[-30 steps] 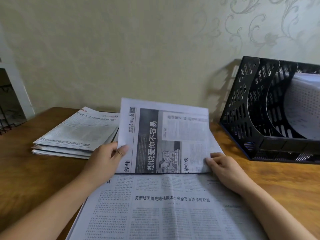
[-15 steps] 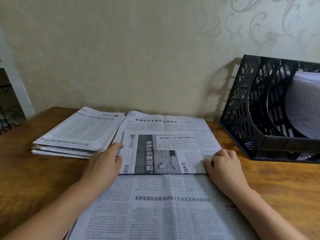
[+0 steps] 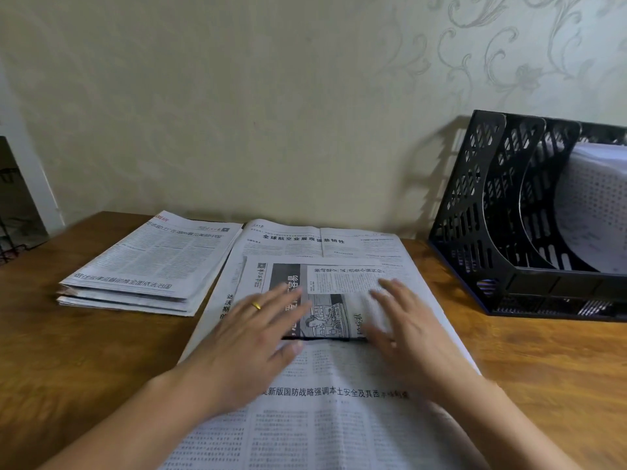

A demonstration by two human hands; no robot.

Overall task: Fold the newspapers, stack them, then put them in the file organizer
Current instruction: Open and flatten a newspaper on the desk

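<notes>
Open newspaper (image 3: pixel 325 395) flat on table (image 3: pixel 68 361), long axis running away toward wall, folded flap (image 3: pixel 325 293) lying across it, left hand (image 3: pixel 251 337) and right hand (image 3: pixel 403 330) flat on flap, fingers spread, grasping nothing, stack (image 3: pixel 149 262) at left, organizer (image 3: pixel 475 215) at right.

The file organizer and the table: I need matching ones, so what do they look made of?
File organizer: apparently matte black moulded plastic, with perforated curved dividers. Table: wood or wood-look veneer, brown with visible grain and a slight sheen; which one cannot be told.
</notes>
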